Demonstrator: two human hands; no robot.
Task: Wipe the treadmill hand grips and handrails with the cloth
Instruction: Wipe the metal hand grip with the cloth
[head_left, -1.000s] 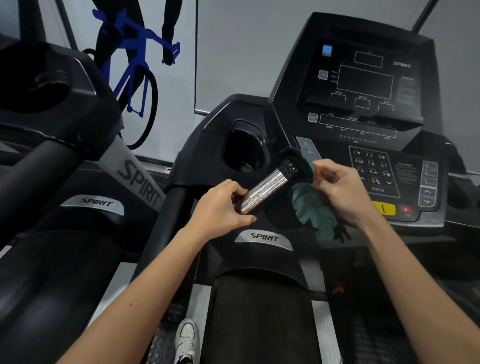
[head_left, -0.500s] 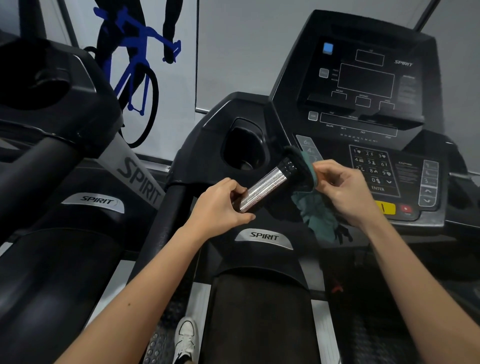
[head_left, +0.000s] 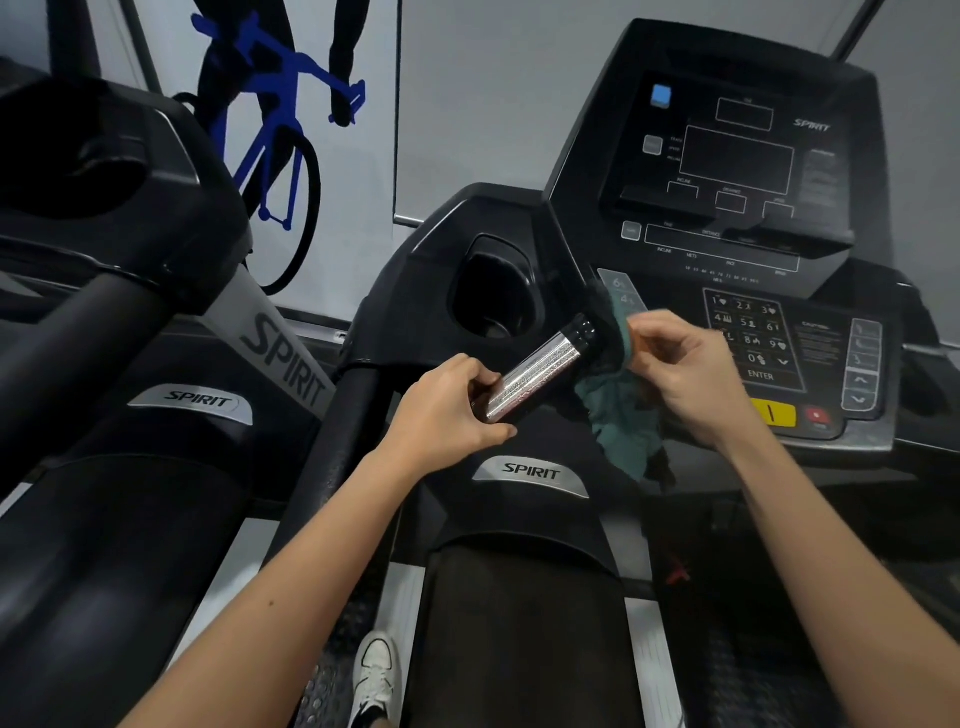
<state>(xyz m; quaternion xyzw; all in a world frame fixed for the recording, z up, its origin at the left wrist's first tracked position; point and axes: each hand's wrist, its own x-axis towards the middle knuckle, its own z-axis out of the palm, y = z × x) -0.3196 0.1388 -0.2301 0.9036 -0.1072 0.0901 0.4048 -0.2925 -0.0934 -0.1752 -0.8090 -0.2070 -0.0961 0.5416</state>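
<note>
Treadmill (head_left: 431, 270) housing fills the middle of the view, with a second treadmill (head_left: 104, 171) of the same make just beside it on the left. The console (head_left: 737, 156) rises at the upper right, its screen dark. Below it the belt (head_left: 519, 639) runs down toward the person, who stands at its left edge.

The left handrail (head_left: 343, 441), a black padded bar, slopes down from the housing beside the cup holder (head_left: 493, 296). Nothing touches it, so it looks yet to be wiped.

The hand grip (head_left: 535, 374), a silver bar with a black upper end, juts out at a slant from the console's base.

The cloth (head_left: 621, 415), teal and crumpled, is bunched against that black upper end, and its loose tail hangs below. It sits there, I judge, because the joint between bar and console is the part being cleaned now.

The left hand (head_left: 441, 410) is closed round the lower end of the silver bar, probably as a brace so the rubbing has something firm to work against. The right hand (head_left: 685, 374) pinches the cloth between thumb and curled fingers and presses it to the bar's top.

One white shoe (head_left: 376, 670) shows on the side strip beside the belt.
</note>
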